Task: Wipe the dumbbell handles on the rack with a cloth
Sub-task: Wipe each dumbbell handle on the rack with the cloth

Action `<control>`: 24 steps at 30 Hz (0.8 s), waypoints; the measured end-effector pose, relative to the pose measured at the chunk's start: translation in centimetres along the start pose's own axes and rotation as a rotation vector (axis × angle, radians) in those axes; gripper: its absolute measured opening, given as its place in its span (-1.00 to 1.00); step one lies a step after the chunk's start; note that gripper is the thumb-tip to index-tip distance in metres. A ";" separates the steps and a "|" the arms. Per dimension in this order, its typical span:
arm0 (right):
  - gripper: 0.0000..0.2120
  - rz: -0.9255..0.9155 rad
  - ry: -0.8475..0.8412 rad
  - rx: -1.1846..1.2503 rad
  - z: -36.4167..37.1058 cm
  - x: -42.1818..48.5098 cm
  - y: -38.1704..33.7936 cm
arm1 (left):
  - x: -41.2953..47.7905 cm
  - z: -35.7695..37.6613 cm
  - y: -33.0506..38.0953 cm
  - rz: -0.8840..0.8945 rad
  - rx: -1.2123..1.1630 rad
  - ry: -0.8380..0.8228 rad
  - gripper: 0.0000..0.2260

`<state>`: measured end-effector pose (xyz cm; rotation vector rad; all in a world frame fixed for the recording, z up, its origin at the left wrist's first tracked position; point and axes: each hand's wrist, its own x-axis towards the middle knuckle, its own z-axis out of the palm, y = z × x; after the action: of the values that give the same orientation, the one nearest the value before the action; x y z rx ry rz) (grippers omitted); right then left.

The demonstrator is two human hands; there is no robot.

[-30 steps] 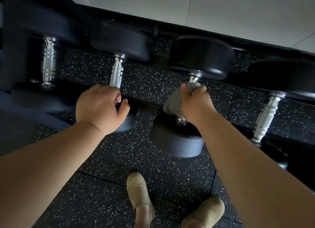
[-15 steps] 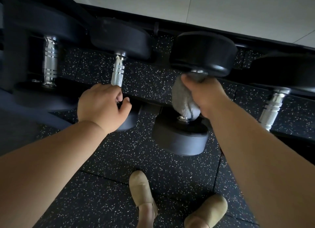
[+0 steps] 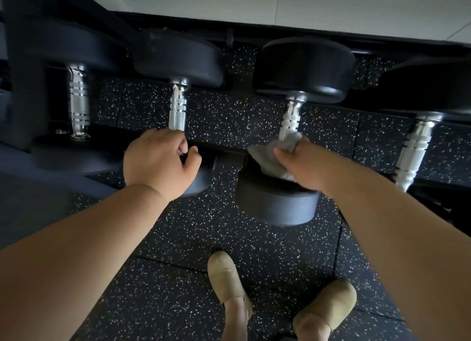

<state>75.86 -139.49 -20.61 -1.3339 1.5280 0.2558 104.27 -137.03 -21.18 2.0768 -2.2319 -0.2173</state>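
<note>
Dumbbell handle (image 3: 290, 118) under the cloth — the person's right hand (image 3: 303, 162) clasps a grey cloth (image 3: 274, 158) round the near end of the steel bar, just above the front weight (image 3: 277, 205), as the dumbbell lies across the black rack (image 3: 229, 150). One place left of that handle, the left hand (image 3: 158, 162) sits with fingers curled at the near end of the next handle (image 3: 177, 113); whether it grasps the bar or merely braces on the rack cannot be told. The step in hand appears to be the rubbing of this one bar, its far half bare and shining. The next move likely calls for a firm slide of the cloth up toward the far weight (image 3: 303, 67), then a shift to the outer handle (image 3: 415, 149) one place right — free of either hand.
</note>
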 end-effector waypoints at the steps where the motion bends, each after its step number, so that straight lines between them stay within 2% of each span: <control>1: -0.53 -0.002 0.031 0.130 -0.4 0.3 -0.3 | 0.0 0.0 0.0 0.003 0.004 0.001 -0.73; 3: -0.59 0.014 0.062 0.433 0.0 1.4 -0.4 | 0.0 -0.1 0.1 0.008 0.008 0.010 -0.72; 4: -0.61 0.006 0.043 0.474 0.3 1.6 -0.2 | 0.1 -0.1 0.2 0.006 0.006 0.011 -0.72; 6: -0.67 -0.068 -0.003 0.189 0.5 0.8 0.2 | 0.0 -0.1 0.2 -0.002 -0.004 0.014 -0.72; 10: -0.74 -0.124 0.052 -0.222 -0.2 -1.7 1.2 | 0.0 -0.4 0.3 -0.020 -0.011 0.019 -0.72; 12: -0.72 -0.092 0.132 -0.264 -0.6 -3.3 1.9 | 0.1 -0.3 0.3 -0.025 -0.009 0.006 -0.72; 15: -0.71 -0.050 0.118 0.041 -0.3 -7.8 1.3 | 0.1 -0.2 0.2 -0.004 0.020 -0.005 -0.69; 17: -0.46 -0.007 0.132 -0.030 2.7 -10.0 0.3 | 0.0 -0.2 0.2 0.027 0.024 -0.014 -0.69; 19: -0.25 -0.003 0.288 -0.293 7.6 -10.3 -0.6 | 0.1 -0.2 0.2 0.046 0.038 -0.008 -0.70; 21: -0.18 0.058 0.396 -0.327 11.3 -9.8 -2.4 | 0.2 -0.3 0.2 0.049 0.058 -0.005 -0.72; 24: -0.17 0.134 0.554 -0.195 13.8 -8.0 -4.4 | 0.3 -0.4 0.1 0.060 0.071 -0.016 -0.71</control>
<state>85.73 -126.32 -18.35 -1.5384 2.1032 0.1235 104.17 -137.31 -20.75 2.0455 -2.3412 -0.1532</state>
